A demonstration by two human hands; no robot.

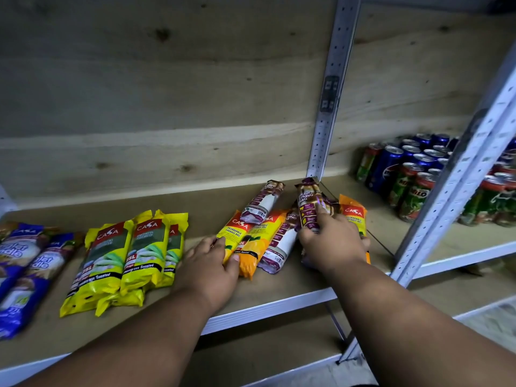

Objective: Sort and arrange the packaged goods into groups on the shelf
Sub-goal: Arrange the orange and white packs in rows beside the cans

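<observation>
On the wooden shelf lie long packs of bags. My left hand grips the near end of a yellow-orange garbage bag pack in a mixed pile. My right hand holds a maroon drawstring bag pack, tilted up off the shelf. Another maroon pack lies behind the pile, one more within it. An orange pack lies partly under my right hand. Three yellow-green packs lie side by side at left. Blue packs sit at far left.
A perforated metal upright stands at the back right of this bay, another at the front. Beyond them the neighbouring shelf holds several drink cans, blue and green. The back wall is wooden board.
</observation>
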